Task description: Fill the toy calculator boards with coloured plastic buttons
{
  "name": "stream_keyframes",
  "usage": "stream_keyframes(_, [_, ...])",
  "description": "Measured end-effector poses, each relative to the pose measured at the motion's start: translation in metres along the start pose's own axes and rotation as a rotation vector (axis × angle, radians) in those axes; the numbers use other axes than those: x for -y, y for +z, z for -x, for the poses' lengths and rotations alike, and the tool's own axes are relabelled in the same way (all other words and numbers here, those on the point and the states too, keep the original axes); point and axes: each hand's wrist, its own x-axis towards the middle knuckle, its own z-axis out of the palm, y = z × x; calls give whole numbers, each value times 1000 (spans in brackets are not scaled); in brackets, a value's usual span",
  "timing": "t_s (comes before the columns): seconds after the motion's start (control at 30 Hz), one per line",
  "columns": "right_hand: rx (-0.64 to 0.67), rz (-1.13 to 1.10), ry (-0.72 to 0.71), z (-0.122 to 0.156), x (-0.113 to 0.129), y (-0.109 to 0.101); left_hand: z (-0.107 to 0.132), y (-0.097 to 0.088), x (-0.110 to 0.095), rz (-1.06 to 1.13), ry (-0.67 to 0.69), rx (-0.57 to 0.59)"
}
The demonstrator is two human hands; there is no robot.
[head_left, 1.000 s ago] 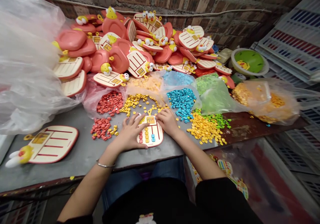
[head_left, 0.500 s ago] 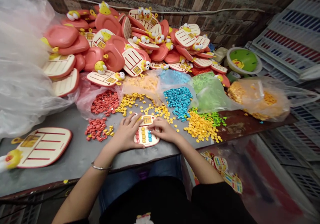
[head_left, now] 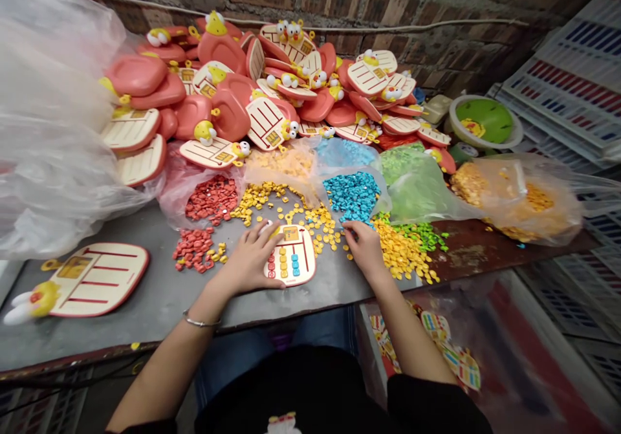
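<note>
Left hand (head_left: 247, 260) lies on the board (head_left: 301, 262), fingers apart, tips on its upper-left corner; looks like it's pinning the board against sliding. Board sits on the table (head_left: 145, 304) near the front edge, at 6 o'clock of the bead spread, with yellow and blue beads in columns. Right hand (head_left: 365, 249) is at the board's 3 o'clock, fingers bunched together just beside loose yellow beads (head_left: 320, 230); can't tell if it holds one. From the board: blue beads (head_left: 353, 195) at 1, yellow heap (head_left: 400, 249) at 3, red beads (head_left: 196, 248) at 9, board pile (head_left: 252, 78) at 12 behind the bags (head_left: 412, 191). Spare board (head_left: 92, 280) further out at 9, open table between it and the red beads. Little room at 6.
</note>
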Motion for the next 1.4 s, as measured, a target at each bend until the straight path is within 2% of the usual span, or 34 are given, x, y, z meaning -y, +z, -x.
stream_keyframes(0.1, [23, -160, -98, -14, 24, 15, 0, 1, 0, 10, -1, 2])
stream_keyframes(0.17, [84, -214, -176, -24, 38, 29, 1, 1, 1, 14, 2, -2])
stream_keyframes(0.33, [197, -149, -299, -34, 48, 52, 1, 0, -1, 3, -1, -5])
stream_keyframes(0.47, [220, -81, -405, -32, 45, 51, 0, -3, -5, -34, -33, 19])
stream_keyframes(0.67, [304, -1, -402, -28, 49, 40, -1, -6, -8, -61, -60, 38])
stream_keyframes(0.8, [323, -178, -335, -19, 53, 37, -1, -5, -7, -48, -52, 36])
stream_keyframes(0.93, [293, -353, -261, -16, 57, 47, -1, -3, -5, -30, -31, 9])
stream_keyframes(1.03, [369, -406, -285, -18, 61, 47, 0, -1, -3, -8, -19, -22])
stream_keyframes(1.13, [471, -458, -300, -19, 60, 33, 0, -1, -2, -5, -8, -21])
stream_keyframes(1.2, [433, -476, -235, -19, 52, 17, 0, -2, -2, -15, -11, -3])
stream_keyframes(1.27, [295, -425, -121, -17, 37, 0, -1, -3, -2, -22, -18, 9])
stream_keyframes(1.4, [-32, -61, 79, -11, -16, -36, -1, -3, -2, -33, -19, 12])
